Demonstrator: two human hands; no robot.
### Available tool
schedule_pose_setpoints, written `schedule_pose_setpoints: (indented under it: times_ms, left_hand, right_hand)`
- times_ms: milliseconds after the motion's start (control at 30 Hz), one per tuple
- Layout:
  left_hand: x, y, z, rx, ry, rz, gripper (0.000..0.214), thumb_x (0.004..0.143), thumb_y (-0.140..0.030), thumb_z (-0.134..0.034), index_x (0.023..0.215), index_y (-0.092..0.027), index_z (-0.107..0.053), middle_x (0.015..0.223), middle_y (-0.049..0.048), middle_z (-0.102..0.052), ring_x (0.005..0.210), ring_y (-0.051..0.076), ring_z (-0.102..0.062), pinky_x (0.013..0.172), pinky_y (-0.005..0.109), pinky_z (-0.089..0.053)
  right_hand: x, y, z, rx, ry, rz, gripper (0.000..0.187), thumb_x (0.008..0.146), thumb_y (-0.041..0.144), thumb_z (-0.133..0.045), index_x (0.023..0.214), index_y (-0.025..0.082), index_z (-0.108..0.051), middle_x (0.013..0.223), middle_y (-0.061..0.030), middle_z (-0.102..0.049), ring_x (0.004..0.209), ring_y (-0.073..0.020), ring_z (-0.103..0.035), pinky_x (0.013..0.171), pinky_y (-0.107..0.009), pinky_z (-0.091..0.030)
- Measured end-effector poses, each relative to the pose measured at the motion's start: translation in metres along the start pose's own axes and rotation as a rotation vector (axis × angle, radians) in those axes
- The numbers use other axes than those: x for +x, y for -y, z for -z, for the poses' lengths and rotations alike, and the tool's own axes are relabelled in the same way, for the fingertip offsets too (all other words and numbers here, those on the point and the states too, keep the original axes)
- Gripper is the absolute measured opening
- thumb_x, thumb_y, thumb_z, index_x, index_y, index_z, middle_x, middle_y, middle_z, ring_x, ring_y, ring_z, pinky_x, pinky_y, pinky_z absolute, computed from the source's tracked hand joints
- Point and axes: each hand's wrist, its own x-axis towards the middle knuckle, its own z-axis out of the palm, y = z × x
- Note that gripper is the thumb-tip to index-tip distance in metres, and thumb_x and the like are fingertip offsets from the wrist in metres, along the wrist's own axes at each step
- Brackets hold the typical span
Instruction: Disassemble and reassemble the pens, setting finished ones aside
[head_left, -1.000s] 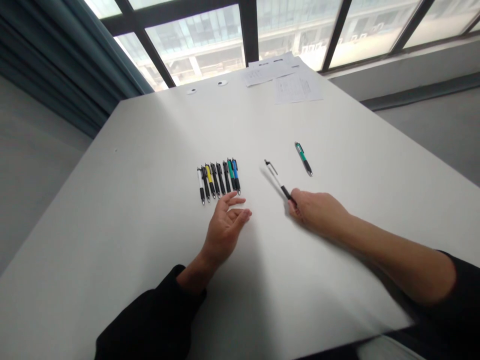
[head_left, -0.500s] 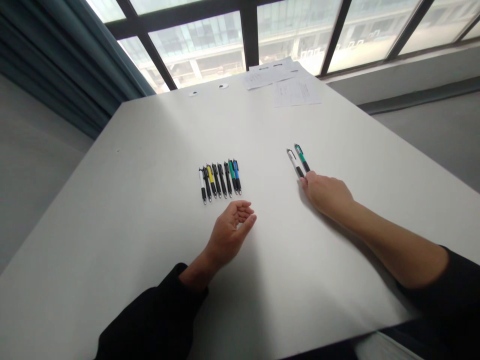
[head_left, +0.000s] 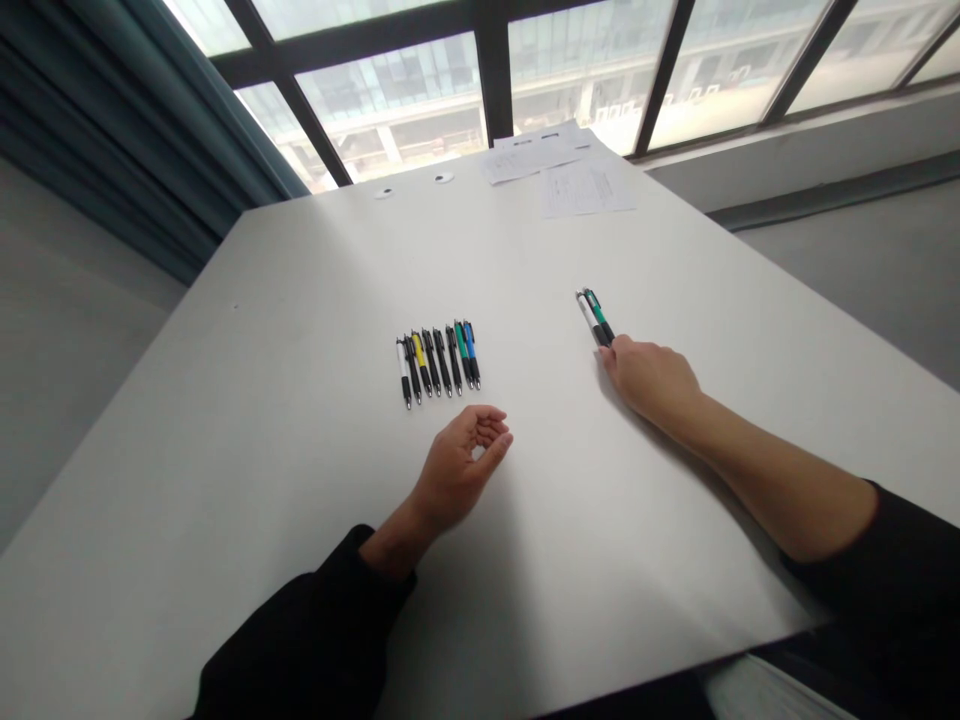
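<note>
The white plastic pen now touches the green pen.

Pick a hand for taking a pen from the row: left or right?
Left, probably: the left hand rests just below the row of pens, holding nothing visible, while the right hand lies farther right, against the two pens.

An office: papers on a white desk.

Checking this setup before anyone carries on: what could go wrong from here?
The white pen and green pen touch at the right hand; their round barrels might roll apart on the table. The left hand sits near the tight row of pens; a careless sweep could scatter them.
</note>
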Motion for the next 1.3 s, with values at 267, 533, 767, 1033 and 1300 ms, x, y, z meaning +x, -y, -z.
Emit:
schedule_pose_setpoints:
  times_ms: [267, 533, 767, 1033, 1300]
  left_hand:
    - [0.006, 0.002, 0.003, -0.176, 0.000, 0.070, 0.025, 0.085, -0.029, -0.076, 0.102, -0.017, -0.063, 0.088, 0.0028, -0.069, 0.083, 0.014, -0.068, 0.082, 0.029, -0.057]
    - [0.016, 0.009, 0.014, 0.326, -0.143, -0.247, 0.008, 0.090, -0.022, -0.070, 0.095, -0.017, -0.065, 0.077, -0.0004, -0.064, 0.063, 0.012, -0.055, 0.064, 0.026, -0.050]
    - [0.062, 0.006, 0.015, 0.910, -0.167, -0.511, 0.009, 0.097, -0.022, -0.060, 0.101, -0.017, -0.067, 0.102, 0.0093, -0.070, 0.098, 0.025, -0.060, 0.092, 0.039, -0.047]
    - [0.069, 0.008, 0.017, 1.135, -0.276, -0.282, 0.022, 0.093, -0.033, -0.065, 0.102, -0.013, -0.069, 0.104, 0.0160, -0.064, 0.098, 0.032, -0.053, 0.088, 0.045, -0.046]
    - [0.068, 0.006, 0.018, 1.205, -0.281, -0.252, 0.024, 0.093, -0.037, -0.064, 0.093, -0.014, -0.070, 0.098, 0.0148, -0.063, 0.095, 0.032, -0.053, 0.085, 0.043, -0.046]
  right_hand:
    - [-0.001, 0.000, -0.001, 0.013, -0.017, -0.028, 0.048, 0.107, 0.044, -0.030, 0.111, 0.011, -0.065, 0.090, -0.0226, -0.075, 0.075, -0.0309, -0.072, 0.063, -0.035, -0.043]
    - [-0.003, 0.001, 0.000, 0.005, 0.003, 0.005, 0.046, 0.107, 0.044, -0.031, 0.111, 0.013, -0.064, 0.093, -0.0197, -0.076, 0.077, -0.0304, -0.073, 0.063, -0.033, -0.042]
    - [-0.005, 0.003, 0.001, -0.028, -0.009, 0.024, 0.048, 0.107, 0.046, -0.029, 0.109, 0.015, -0.066, 0.091, -0.0189, -0.076, 0.075, -0.0322, -0.073, 0.060, -0.033, -0.038]
    - [-0.006, 0.000, 0.000, -0.004, -0.002, 0.024, 0.048, 0.106, 0.047, -0.032, 0.105, 0.016, -0.068, 0.091, -0.0175, -0.076, 0.073, -0.0289, -0.071, 0.058, -0.032, -0.035]
    - [-0.009, 0.000, 0.001, 0.033, -0.009, 0.028, 0.045, 0.104, 0.048, -0.036, 0.102, 0.017, -0.068, 0.091, -0.0162, -0.076, 0.070, -0.0263, -0.068, 0.060, -0.032, -0.033]
